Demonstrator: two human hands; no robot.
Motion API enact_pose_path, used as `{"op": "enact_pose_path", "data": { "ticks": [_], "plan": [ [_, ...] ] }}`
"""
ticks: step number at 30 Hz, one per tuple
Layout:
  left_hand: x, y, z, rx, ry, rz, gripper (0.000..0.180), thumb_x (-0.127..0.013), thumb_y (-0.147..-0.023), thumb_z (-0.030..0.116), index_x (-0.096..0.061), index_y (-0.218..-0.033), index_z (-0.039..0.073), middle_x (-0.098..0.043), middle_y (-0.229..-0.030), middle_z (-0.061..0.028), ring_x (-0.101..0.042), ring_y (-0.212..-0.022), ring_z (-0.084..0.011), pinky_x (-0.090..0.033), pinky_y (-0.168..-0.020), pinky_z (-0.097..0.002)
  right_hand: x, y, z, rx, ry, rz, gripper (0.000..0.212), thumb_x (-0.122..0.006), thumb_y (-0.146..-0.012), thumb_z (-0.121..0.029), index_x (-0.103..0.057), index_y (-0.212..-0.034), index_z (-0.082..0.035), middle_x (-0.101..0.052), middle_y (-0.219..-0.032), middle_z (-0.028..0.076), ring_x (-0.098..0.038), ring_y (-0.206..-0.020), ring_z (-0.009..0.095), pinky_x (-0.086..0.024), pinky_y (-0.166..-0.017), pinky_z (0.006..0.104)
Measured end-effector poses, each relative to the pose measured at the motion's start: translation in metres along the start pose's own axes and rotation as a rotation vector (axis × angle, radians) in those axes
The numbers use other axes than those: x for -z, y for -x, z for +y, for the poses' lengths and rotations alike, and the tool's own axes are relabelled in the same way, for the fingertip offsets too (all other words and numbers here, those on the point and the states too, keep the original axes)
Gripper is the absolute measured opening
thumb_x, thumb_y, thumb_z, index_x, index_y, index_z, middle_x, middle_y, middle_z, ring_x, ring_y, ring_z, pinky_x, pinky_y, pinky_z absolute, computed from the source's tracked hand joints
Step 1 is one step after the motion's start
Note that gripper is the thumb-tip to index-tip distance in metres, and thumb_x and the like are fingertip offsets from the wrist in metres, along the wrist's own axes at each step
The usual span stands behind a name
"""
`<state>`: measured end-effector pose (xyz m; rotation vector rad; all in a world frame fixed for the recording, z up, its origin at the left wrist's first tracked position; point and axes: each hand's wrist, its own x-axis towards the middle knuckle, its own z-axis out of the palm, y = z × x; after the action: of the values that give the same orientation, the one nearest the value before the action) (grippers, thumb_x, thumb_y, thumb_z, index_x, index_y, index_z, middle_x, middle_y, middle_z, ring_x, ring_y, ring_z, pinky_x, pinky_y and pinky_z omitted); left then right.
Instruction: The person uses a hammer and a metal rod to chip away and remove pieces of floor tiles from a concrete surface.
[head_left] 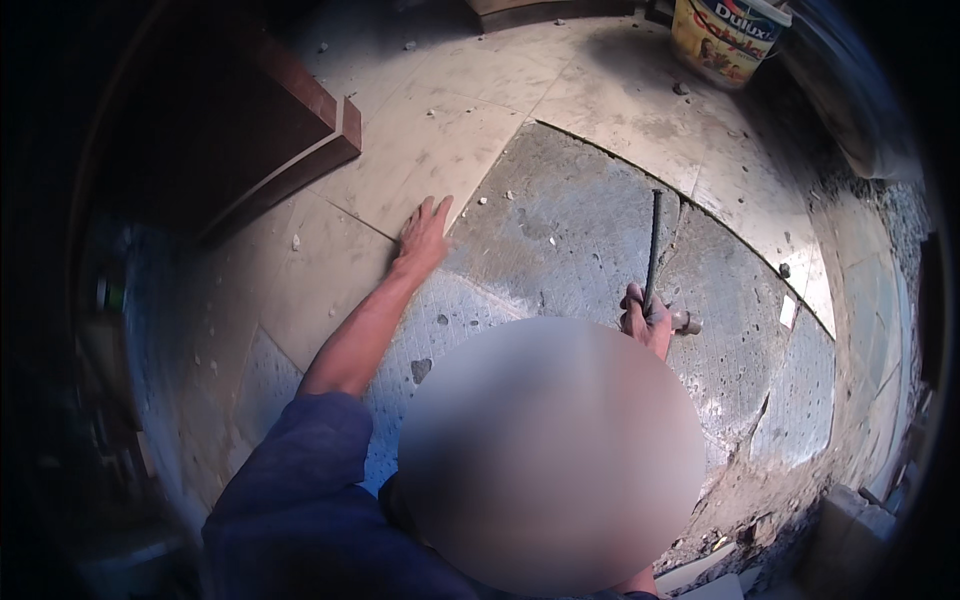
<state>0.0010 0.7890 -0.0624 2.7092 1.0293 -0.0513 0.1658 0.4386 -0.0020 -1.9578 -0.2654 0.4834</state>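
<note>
My left hand [425, 238] lies flat on the beige floor tiles [370, 215], fingers stretched out, beside the edge of a bare grey concrete patch [570, 225]. It holds nothing. Over that patch, my right hand [650, 320] is closed around what looks like a hammer, close to its head. The hammer's thin dark handle [655, 245] points away from me, and its stubby, cylinder-shaped head [687, 322] sticks out to the right of my fingers. Part of my right arm is hidden by a large blurred oval.
A dark red-brown wooden piece of furniture [345, 130] stands at the left. At the far right is a printed paint bucket [725, 45]. Small rubble bits [681, 88] are scattered on the tiles. Broken tile pieces [700, 570] and debris lie at the lower right.
</note>
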Motion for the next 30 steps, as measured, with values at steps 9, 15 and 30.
{"op": "enact_pose_path", "data": {
  "ticks": [9,15,30],
  "plan": [
    [0.001,-0.033,0.014,-0.013,-0.098,-0.058,0.105,-0.068,-0.069,-0.007,-0.022,-0.156,0.028,-0.025,-0.157,-0.0202,-0.037,-0.137,-0.0433,-0.04,-0.109,-0.0506,-0.002,-0.003,0.0,0.056,0.036,0.02,0.035,-0.055,-0.102,-0.03,-0.059,-0.085,0.001,-0.047,-0.065,0.001,-0.042,-0.063,0.01,-0.036,-0.056,0.0294],
    [0.007,-0.02,0.023,-0.067,-0.082,0.035,0.105,-0.068,-0.07,-0.007,-0.021,-0.156,0.03,-0.025,-0.158,-0.0171,-0.039,-0.137,-0.0418,-0.041,-0.107,-0.0517,0.015,0.006,-0.002,0.066,0.036,0.074,0.035,-0.054,-0.102,-0.029,-0.059,-0.085,0.001,-0.046,-0.065,0.0,-0.042,-0.063,0.01,-0.036,-0.057,0.0294],
    [-0.032,0.05,0.001,0.972,1.522,0.252,0.084,-0.076,-0.081,0.034,-0.032,-0.145,0.002,-0.037,-0.139,-0.0175,-0.044,-0.121,-0.0257,-0.045,-0.1,-0.0395,-0.004,0.012,-0.002,0.027,0.104,0.008,0.035,-0.055,-0.102,-0.029,-0.06,-0.087,0.002,-0.049,-0.066,0.003,-0.045,-0.065,0.013,-0.041,-0.061,0.0306]
  ]
}}
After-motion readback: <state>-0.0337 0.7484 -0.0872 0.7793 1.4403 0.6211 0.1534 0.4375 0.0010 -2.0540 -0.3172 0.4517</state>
